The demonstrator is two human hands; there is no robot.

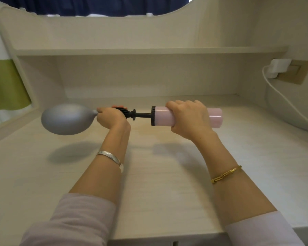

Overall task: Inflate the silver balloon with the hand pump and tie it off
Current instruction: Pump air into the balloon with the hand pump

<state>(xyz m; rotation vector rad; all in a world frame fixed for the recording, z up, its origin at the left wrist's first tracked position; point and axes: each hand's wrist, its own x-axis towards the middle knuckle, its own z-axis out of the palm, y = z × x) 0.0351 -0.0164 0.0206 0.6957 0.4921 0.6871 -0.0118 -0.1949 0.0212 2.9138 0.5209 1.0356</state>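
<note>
Pumping with both hands, balloon (68, 118) about half full and held above the counter (167, 166).

My left hand (110, 118) is closed around the pump's black nozzle end, its grip pinching the balloon neck onto the tip; my right hand (188, 118) is wrapped tight around the pink barrel of the pump (167, 115), with a short run of black rod showing between the two. I judge the balloon needs more air before tying, so I want full, even strokes along the pump's own line, no twisting. The left grip matters most: if it slackens, the neck may slip off and vent. I cannot quite see how far the neck sits over the tip, since my fingers cover it. I should stop while slack neck remains for a knot.
</note>
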